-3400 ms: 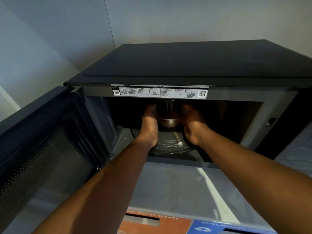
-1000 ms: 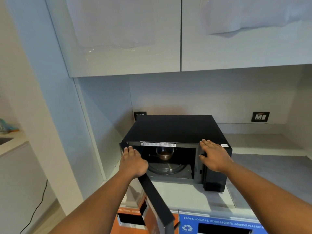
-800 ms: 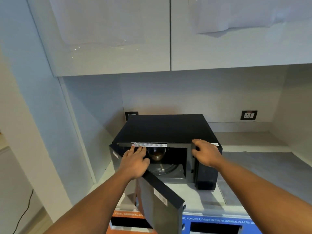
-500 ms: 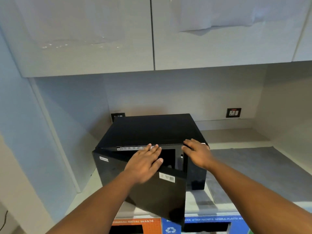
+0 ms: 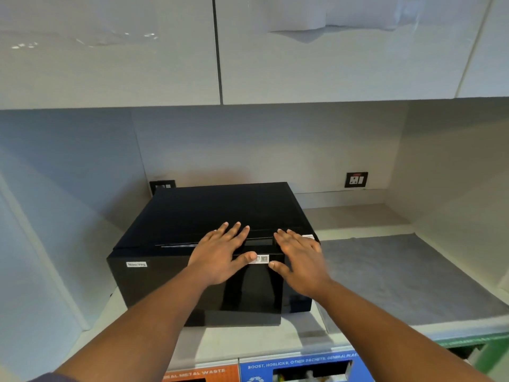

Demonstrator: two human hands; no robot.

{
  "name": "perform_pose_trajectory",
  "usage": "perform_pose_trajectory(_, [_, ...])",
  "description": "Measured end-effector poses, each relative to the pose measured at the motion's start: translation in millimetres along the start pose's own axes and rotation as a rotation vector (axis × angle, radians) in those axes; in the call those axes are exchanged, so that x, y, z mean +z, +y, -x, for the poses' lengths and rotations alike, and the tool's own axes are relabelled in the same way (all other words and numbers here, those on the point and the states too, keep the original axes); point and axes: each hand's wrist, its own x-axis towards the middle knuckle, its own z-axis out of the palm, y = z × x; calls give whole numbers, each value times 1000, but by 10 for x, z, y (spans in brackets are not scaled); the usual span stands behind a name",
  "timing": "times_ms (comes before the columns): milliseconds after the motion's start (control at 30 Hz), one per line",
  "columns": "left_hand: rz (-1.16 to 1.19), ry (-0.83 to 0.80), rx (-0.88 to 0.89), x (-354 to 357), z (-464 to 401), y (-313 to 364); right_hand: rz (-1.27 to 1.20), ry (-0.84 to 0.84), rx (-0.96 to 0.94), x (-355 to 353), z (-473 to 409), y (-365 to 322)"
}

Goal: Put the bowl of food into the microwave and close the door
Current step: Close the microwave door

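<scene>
The black microwave [image 5: 214, 210] stands on the counter against the left wall. Its glossy door [image 5: 170, 288] lies almost flush with the front; a thin gap shows along its top edge. My left hand [image 5: 220, 255] rests flat on the door's upper right part, fingers spread over the top edge. My right hand [image 5: 300, 257] lies flat on the right front panel beside the door, fingers apart. The bowl of food is hidden inside, behind the door.
A grey mat [image 5: 399, 274] covers the counter to the right of the microwave. Wall sockets [image 5: 356, 179] sit behind. Glossy white cupboards [image 5: 303, 51] hang above. Labelled waste bins, orange [image 5: 201, 373] and blue [image 5: 297, 368], are under the counter edge.
Both hands left the bowl on the turntable inside. My left hand has swung the door from wide open to nearly flush. My right hand stayed on the right front panel.
</scene>
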Motion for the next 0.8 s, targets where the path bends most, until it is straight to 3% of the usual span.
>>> perform_pose_trajectory(333, [-16, 46, -34, 99, -186, -73, 74, 224, 44, 264, -18, -64])
perform_pose_trajectory(667, [-19, 18, -38, 66, -192, -55, 89, 240, 46, 277, -23, -62])
perform_pose_trajectory(800, [4, -50, -45, 16, -171, -62, 109, 130, 66, 204, -17, -106])
